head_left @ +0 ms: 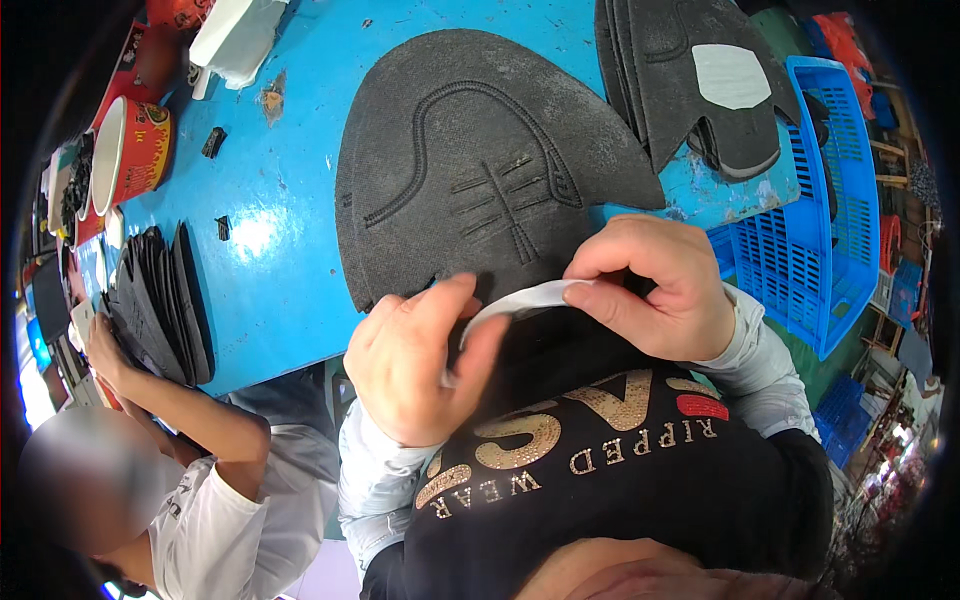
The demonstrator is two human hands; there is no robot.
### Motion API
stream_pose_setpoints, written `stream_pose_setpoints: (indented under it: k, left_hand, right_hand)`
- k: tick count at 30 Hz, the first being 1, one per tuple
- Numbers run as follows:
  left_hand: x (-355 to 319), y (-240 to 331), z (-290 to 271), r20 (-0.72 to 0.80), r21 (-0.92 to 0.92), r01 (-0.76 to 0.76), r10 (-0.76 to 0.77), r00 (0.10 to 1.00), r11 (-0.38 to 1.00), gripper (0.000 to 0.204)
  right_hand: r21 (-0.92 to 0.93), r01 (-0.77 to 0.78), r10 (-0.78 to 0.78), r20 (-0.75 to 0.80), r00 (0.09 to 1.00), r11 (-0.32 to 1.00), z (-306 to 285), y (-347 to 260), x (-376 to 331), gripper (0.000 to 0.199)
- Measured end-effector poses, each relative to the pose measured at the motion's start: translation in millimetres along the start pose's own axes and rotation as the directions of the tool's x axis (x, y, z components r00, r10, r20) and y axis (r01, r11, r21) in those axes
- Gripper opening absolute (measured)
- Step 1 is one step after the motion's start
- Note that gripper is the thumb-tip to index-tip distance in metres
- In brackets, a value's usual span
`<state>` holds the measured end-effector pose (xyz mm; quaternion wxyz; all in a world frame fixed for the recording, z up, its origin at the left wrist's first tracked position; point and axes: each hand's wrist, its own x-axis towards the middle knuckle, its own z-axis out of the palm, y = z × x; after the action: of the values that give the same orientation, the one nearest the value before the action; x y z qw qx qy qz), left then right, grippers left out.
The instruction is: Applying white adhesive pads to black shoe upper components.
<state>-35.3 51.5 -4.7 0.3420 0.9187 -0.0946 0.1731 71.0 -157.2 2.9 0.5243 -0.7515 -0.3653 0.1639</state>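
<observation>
A narrow white strip curves between my two hands, just in front of my black shirt. My right hand pinches its right end between thumb and forefinger. At the other end, my left hand is closed on the strip, with part of it hidden behind the fingers. Beyond my hands, a large dark grey, felt-like panel lies flat on the blue table. It has a rounded far edge, a raised curved line and several crossing grooves. Its near edge runs under the strip and my fingers.
More dark panels are stacked at the far right, a white patch on top. Blue plastic crates stand beside the table. On the left are a red paper tub, black scraps and a co-worker's hand beside standing dark panels.
</observation>
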Motion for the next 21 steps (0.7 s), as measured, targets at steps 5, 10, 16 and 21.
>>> stream_pose_setpoints:
  k: [5,10,16,21]
  left_hand:
    - [4,1,-4,0.01,-0.078,0.135,-0.135,0.991,0.988,0.033]
    - [37,-11,-3,-0.057,0.142,0.029,-0.021,0.998,0.989,0.025]
    - [74,-15,9,0.073,0.194,0.043,-0.058,0.996,0.98,0.016]
    - [83,-12,16,0.101,0.198,0.087,-0.109,0.989,0.976,0.014]
  right_hand:
    - [-0.192,0.029,-0.049,-0.101,0.994,0.981,-2,-1,5,0.011]
    - [-0.112,0.132,-0.124,0.076,0.989,0.985,-16,8,14,0.011]
    - [-0.184,0.129,-0.093,0.193,0.977,0.974,-29,13,19,0.038]
    - [-0.443,0.033,0.079,0.232,0.97,0.896,-33,10,28,0.051]
